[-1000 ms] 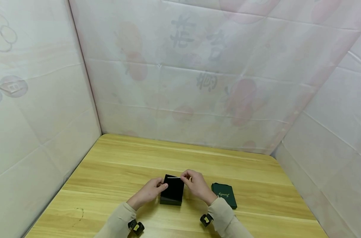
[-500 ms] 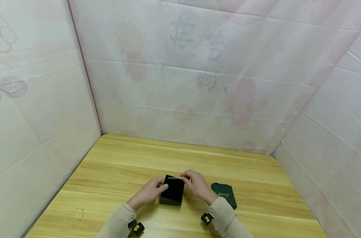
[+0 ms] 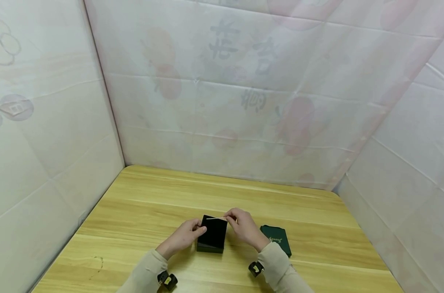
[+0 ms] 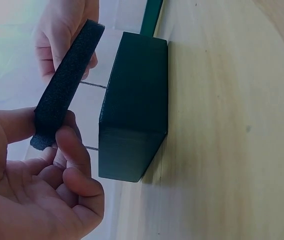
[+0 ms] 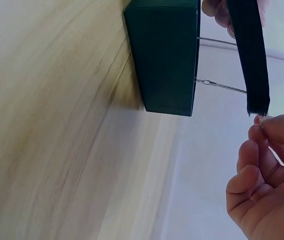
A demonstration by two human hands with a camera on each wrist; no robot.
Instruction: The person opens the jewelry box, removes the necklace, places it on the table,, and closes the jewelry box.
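My left hand (image 3: 187,235) pinches a black foam insert (image 3: 216,232) by its left edge, thumb on top. The insert is lifted and tilted above a dark green box base (image 3: 210,249) standing on the table. A thin silvery necklace chain (image 3: 215,218) crosses the insert's far end. My right hand (image 3: 241,226) pinches the chain at the insert's far right corner, between thumb and index finger. Below the insert, two chain strands (image 5: 224,86) run down into the box base; a small clasp-like loop shows on one. What lies inside the box is hidden.
A dark green box lid (image 3: 276,237) with gold lettering lies right of the box base, partly behind the right wrist. Each wrist carries a small black camera (image 3: 167,280). Pale fabric walls (image 3: 225,122) enclose the wooden table (image 3: 152,199) at back and sides.
My right hand has shifted slightly right, and a little more chain now shows between its fingertips and the insert. The left hand, insert and box base stay almost still.
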